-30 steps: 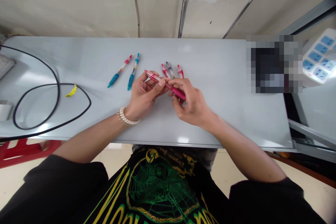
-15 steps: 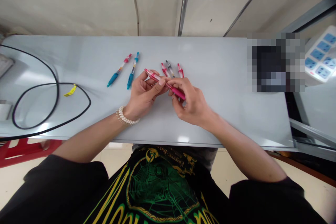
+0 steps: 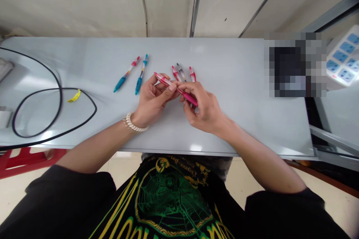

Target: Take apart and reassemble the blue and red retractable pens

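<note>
Both my hands hold one pink pen (image 3: pixel 162 79) above the table. My left hand (image 3: pixel 153 99) pinches its clear barrel near the clicker end, thumb on top. Around the pink grip section, the fingers of my right hand (image 3: pixel 204 108) are closed; fingers hide the middle of the pen. Just beyond the hands lie a red-topped pen (image 3: pixel 175 73), a grey-topped pen (image 3: pixel 181 71) and another red-topped pen (image 3: pixel 192 74), their lower parts covered by my hands. To the left are a pen with a blue grip and red top (image 3: pixel 126 75) and an all-blue pen (image 3: pixel 141 75).
A black cable (image 3: pixel 60 108) with a yellow tag (image 3: pixel 74 96) loops over the left of the grey table (image 3: pixel 241 67). A blurred dark object (image 3: pixel 288 71) stands at the right end, beside a white power strip with blue sockets (image 3: pixel 344 58). A wall rises behind.
Hardly anything differs. The whole view has shifted very slightly; both hands keep the same grip on the pink pen.
</note>
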### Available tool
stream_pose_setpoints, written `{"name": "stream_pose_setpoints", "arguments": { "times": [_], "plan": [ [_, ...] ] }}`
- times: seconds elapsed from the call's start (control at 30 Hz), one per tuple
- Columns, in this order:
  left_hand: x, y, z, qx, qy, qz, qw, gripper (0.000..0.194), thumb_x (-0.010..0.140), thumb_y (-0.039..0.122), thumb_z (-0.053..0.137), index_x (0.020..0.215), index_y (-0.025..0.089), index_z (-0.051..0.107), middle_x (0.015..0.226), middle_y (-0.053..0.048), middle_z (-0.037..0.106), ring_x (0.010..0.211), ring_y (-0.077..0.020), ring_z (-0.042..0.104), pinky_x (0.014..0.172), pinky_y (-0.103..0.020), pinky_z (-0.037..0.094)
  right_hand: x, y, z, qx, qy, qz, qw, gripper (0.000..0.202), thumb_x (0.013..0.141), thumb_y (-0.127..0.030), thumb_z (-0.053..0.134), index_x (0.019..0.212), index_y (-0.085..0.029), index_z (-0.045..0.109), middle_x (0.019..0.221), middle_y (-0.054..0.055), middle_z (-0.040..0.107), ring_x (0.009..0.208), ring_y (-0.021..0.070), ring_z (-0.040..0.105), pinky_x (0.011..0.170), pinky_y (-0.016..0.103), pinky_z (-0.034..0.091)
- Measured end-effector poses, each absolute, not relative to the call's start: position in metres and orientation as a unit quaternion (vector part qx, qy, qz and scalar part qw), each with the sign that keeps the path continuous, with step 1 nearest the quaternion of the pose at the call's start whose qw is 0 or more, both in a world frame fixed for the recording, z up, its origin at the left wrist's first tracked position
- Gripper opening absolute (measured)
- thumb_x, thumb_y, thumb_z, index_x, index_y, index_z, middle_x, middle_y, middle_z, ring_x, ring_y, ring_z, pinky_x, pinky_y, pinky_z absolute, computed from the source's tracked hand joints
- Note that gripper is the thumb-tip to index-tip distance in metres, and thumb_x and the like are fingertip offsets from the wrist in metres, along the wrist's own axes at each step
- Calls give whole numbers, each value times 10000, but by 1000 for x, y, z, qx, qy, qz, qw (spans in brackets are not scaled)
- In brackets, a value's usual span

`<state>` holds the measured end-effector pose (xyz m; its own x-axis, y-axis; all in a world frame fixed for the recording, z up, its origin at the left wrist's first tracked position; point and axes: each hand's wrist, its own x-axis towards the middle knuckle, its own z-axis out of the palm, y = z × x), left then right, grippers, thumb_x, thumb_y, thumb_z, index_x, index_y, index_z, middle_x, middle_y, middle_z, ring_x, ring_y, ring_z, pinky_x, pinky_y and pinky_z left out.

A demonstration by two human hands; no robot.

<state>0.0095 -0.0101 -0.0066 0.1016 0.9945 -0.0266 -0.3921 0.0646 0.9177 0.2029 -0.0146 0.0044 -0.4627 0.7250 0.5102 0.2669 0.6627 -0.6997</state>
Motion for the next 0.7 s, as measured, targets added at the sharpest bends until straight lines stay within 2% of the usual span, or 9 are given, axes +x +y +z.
{"name": "stream_pose_setpoints", "arguments": {
  "times": [0.33, 0.7],
  "plan": [
    [8, -10, -8, 414, 385, 543, 620, 387, 857, 372, 925, 1062, 232, 628, 1017, -22, 804, 947, -178, 801, 906, -312, 681, 204, -16, 3, -327, -812, 275, 398, 458, 955, -67, 483, 1368, -266, 469, 1210, 81, 745, 1020, 203, 759, 864, 389, 668],
    [9, -11, -5, 404, 395, 545, 619, 409, 821, 379, 954, 1040, 234, 640, 991, -13, 813, 918, -172, 800, 877, -292, 685, 204, -16, 4, -316, -814, 272, 404, 447, 960, -62, 490, 1357, -266, 465, 1251, 84, 736, 1047, 200, 766, 875, 361, 658]
  ]
}}
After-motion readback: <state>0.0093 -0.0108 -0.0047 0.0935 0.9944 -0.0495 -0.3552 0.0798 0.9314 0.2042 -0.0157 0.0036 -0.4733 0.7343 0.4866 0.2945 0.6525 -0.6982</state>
